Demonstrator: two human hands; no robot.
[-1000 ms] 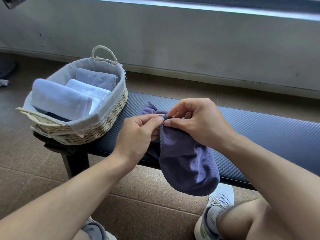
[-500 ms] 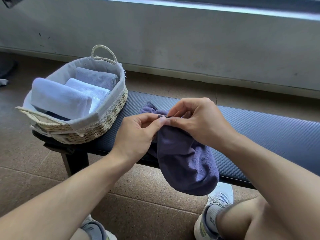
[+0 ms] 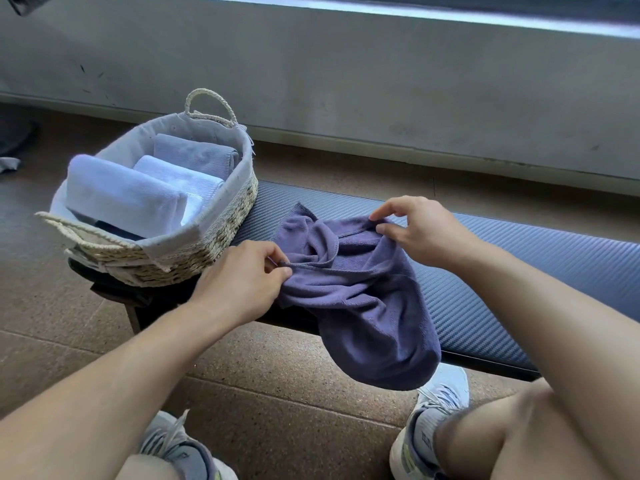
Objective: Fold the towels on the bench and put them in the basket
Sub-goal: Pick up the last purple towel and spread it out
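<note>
A crumpled purple towel (image 3: 367,306) lies on the dark padded bench (image 3: 502,271) and droops over its front edge. My left hand (image 3: 242,282) pinches the towel's hem at its left side. My right hand (image 3: 415,230) pinches another part of the hem at the towel's upper right. A woven basket (image 3: 207,237) with a grey cloth lining stands on the bench's left end, just left of the towel. Inside it lie three folded towels: two white ones (image 3: 117,195) and a grey-purple one (image 3: 197,155) at the back.
A grey wall (image 3: 346,71) runs behind the bench, with speckled brown floor (image 3: 277,393) around it. My knees and grey sneakers (image 3: 436,403) are below the bench's front edge. A dark cloth (image 3: 10,143) lies on the floor at far left.
My hands, which pinched the hem close together, have drawn apart: the left went down and left, the right went right. The towel has spread wider across the bench.
</note>
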